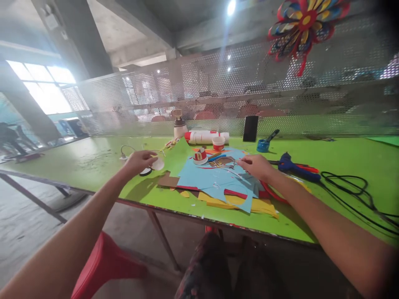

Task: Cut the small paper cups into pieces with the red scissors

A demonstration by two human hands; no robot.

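Note:
My left hand [141, 162] is closed at the fingertips on a pale round disc [158, 163], which stands tilted above the table. Just below it lies a black-rimmed round piece [145, 171]. My right hand [256, 165] has thumb and forefinger pinched together beside a loose coil of thin strips or wires [225, 162]; what it grips is too small to make out. Between the hands, a red and white paper cup [200, 156] rests on light blue sheets [199, 176], with blue and orange sticks or pens [215, 157] next to it.
A blue glue gun [297, 168] with a black cord [352, 187] lies at the right. Behind the sheets stand another paper cup [218, 144], a white roll [207, 137], a bottle [179, 126], a phone [250, 128] and a blue pot [263, 145]. A red stool [106, 261] is below left.

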